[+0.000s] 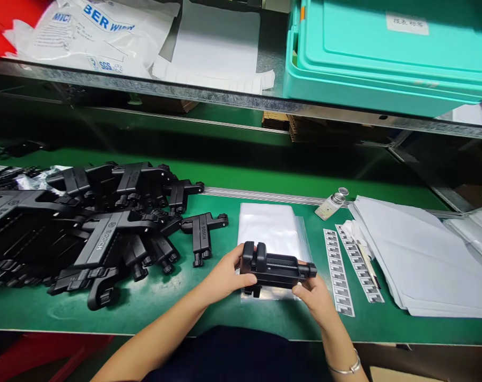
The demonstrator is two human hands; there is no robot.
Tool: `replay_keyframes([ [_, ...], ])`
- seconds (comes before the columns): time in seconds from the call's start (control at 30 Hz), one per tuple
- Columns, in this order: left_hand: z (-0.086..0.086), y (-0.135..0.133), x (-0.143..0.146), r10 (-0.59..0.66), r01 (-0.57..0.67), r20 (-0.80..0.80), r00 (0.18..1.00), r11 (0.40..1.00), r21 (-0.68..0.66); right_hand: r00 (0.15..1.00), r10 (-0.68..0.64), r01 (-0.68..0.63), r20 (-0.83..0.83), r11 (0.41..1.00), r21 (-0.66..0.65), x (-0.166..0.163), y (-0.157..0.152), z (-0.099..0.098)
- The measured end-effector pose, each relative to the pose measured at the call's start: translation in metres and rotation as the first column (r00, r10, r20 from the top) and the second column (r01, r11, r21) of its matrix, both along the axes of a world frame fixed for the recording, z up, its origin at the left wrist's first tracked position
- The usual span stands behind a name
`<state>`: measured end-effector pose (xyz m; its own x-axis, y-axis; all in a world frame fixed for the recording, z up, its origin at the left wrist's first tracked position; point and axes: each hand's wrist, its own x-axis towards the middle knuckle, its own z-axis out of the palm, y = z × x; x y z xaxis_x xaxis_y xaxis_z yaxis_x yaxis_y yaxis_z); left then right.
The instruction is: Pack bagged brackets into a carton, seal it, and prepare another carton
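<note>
A black plastic clamp-like holder (281,270) is held level between my two hands, just above the table's front half. My left hand (229,276) grips its left end, near two upright jaws, with the thumb across the front. Around its right end, by a small knob, my right hand (315,297) is closed. Beneath the holder lies a stack of clear plastic bags (268,220), partly covered by it and by my hands. To the left, a similar black holder marked BOSCH (201,236) rests on the green table.
Many more black holders (101,241) are heaped on the left. Label strips (338,276), a small bottle with a metal top (332,206) and white sheets (428,254) lie to the right. An overhead shelf (225,98) carries a turquoise bin (384,87) and a white bag (97,40).
</note>
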<state>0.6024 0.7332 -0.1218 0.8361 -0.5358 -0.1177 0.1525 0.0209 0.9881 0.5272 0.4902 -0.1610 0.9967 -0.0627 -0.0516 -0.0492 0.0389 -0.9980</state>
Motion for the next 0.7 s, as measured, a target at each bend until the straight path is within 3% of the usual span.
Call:
replay_keyframes([
  [0.7, 0.0041, 0.0022, -0.0001, 0.001, -0.001, 0.021, 1.0, 1.0, -0.007, 1.0, -0.027, 0.027, -0.001, 0.996, -0.08, 0.002, 0.0022, -0.0018],
])
